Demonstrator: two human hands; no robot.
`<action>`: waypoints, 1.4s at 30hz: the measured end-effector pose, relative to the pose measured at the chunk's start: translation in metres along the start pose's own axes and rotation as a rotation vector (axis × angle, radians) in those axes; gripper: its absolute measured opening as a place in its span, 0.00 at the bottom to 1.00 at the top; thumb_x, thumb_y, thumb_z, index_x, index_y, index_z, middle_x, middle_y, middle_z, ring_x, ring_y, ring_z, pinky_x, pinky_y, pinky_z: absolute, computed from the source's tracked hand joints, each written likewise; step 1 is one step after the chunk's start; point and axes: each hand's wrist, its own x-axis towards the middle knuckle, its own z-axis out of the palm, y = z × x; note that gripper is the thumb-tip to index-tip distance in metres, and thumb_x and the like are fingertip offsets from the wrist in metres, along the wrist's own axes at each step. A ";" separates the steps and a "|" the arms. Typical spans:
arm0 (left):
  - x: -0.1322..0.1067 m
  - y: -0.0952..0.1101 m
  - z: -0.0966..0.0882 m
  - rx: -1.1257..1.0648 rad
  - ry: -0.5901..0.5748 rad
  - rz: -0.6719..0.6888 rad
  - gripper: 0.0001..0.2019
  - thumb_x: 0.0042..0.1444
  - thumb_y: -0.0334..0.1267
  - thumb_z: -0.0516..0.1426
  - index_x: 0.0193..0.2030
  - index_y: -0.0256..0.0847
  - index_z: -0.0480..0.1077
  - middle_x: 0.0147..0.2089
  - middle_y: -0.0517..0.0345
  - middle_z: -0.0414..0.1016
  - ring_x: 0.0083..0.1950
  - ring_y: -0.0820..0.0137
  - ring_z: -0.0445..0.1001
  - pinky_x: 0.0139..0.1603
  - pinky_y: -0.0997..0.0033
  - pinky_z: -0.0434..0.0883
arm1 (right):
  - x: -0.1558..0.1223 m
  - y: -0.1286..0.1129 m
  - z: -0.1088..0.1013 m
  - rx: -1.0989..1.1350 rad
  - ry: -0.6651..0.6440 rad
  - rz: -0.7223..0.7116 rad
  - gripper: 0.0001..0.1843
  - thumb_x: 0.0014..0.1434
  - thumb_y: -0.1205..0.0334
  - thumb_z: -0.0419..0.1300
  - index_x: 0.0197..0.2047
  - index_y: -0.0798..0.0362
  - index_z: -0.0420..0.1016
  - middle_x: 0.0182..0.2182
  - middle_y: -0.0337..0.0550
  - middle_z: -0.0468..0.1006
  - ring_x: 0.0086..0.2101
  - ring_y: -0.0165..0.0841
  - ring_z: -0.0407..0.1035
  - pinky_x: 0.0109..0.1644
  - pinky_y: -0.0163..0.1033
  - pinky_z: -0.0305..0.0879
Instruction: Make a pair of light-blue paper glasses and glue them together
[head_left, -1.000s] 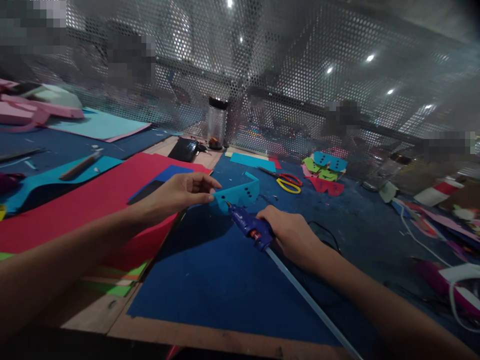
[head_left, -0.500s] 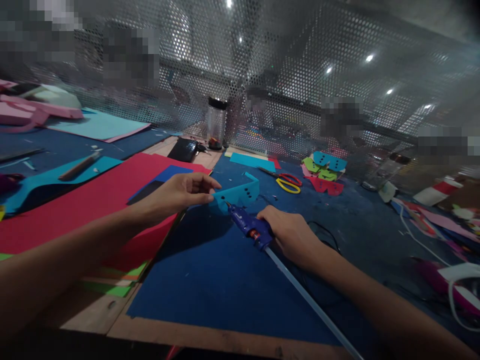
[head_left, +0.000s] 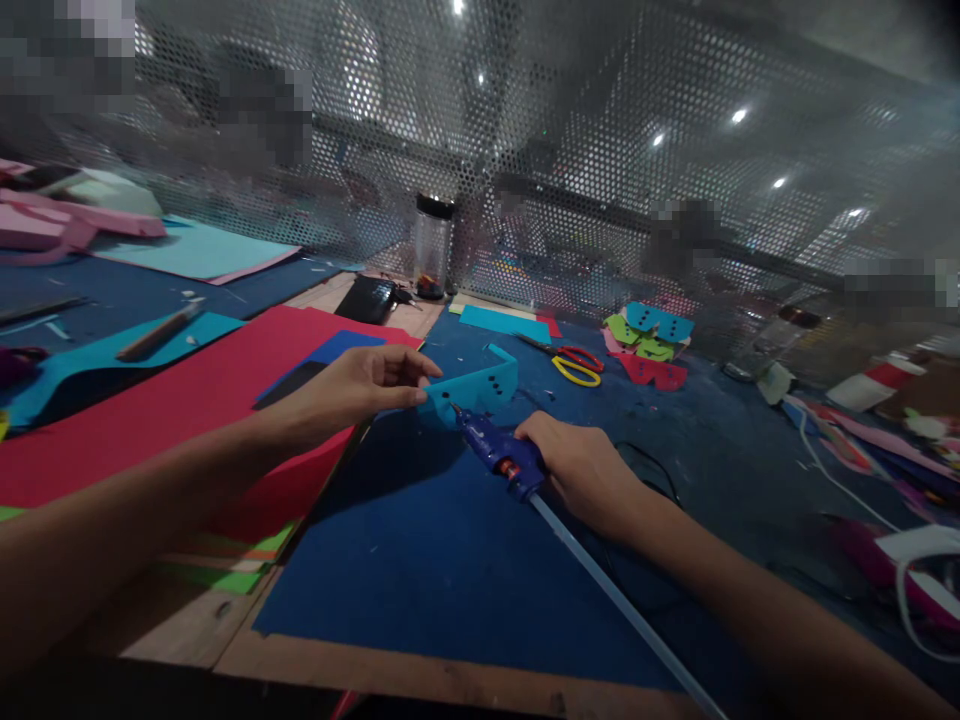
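Note:
My left hand (head_left: 360,388) pinches the near end of a light blue foam piece (head_left: 480,385) with small punched holes, holding it just above the dark blue mat (head_left: 420,560). My right hand (head_left: 589,470) is wrapped round a blue glue gun (head_left: 495,452) whose nozzle touches the foam piece's lower edge. A long clear glue stick (head_left: 622,605) juts from the gun's back toward me.
Red and yellow scissors (head_left: 574,362) and a pile of cut foam shapes (head_left: 652,345) lie beyond. A large red sheet (head_left: 172,400) lies left, a clear jar (head_left: 433,248) and black case (head_left: 365,298) stand by the perforated metal screen (head_left: 525,150). Cables and scraps clutter the right.

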 end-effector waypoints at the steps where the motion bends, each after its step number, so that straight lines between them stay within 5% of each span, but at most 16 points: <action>1: 0.000 -0.001 0.000 -0.003 0.000 0.002 0.16 0.52 0.43 0.70 0.46 0.42 0.80 0.40 0.54 0.82 0.42 0.64 0.79 0.44 0.66 0.76 | 0.000 0.000 0.000 -0.001 0.002 -0.003 0.11 0.66 0.70 0.61 0.50 0.52 0.69 0.45 0.46 0.81 0.42 0.38 0.77 0.38 0.37 0.59; 27: 0.000 0.000 0.001 -0.039 0.009 -0.012 0.18 0.50 0.42 0.71 0.47 0.41 0.79 0.39 0.56 0.82 0.42 0.66 0.79 0.45 0.67 0.75 | 0.000 0.002 0.000 -0.015 -0.044 0.016 0.11 0.66 0.71 0.60 0.51 0.52 0.69 0.45 0.46 0.81 0.43 0.39 0.77 0.39 0.38 0.59; 35: 0.001 0.001 0.001 -0.066 0.034 -0.034 0.16 0.49 0.42 0.71 0.45 0.42 0.80 0.39 0.57 0.82 0.41 0.67 0.79 0.44 0.68 0.75 | -0.004 0.007 0.001 0.181 0.054 0.010 0.19 0.61 0.72 0.59 0.55 0.51 0.68 0.49 0.46 0.81 0.43 0.39 0.77 0.42 0.38 0.61; 42: 0.002 -0.001 -0.001 -0.115 0.102 -0.057 0.16 0.48 0.40 0.72 0.44 0.41 0.81 0.37 0.56 0.82 0.39 0.67 0.78 0.40 0.70 0.74 | 0.001 0.016 0.012 0.409 0.143 0.100 0.10 0.64 0.63 0.63 0.49 0.47 0.72 0.38 0.38 0.81 0.34 0.34 0.75 0.37 0.35 0.60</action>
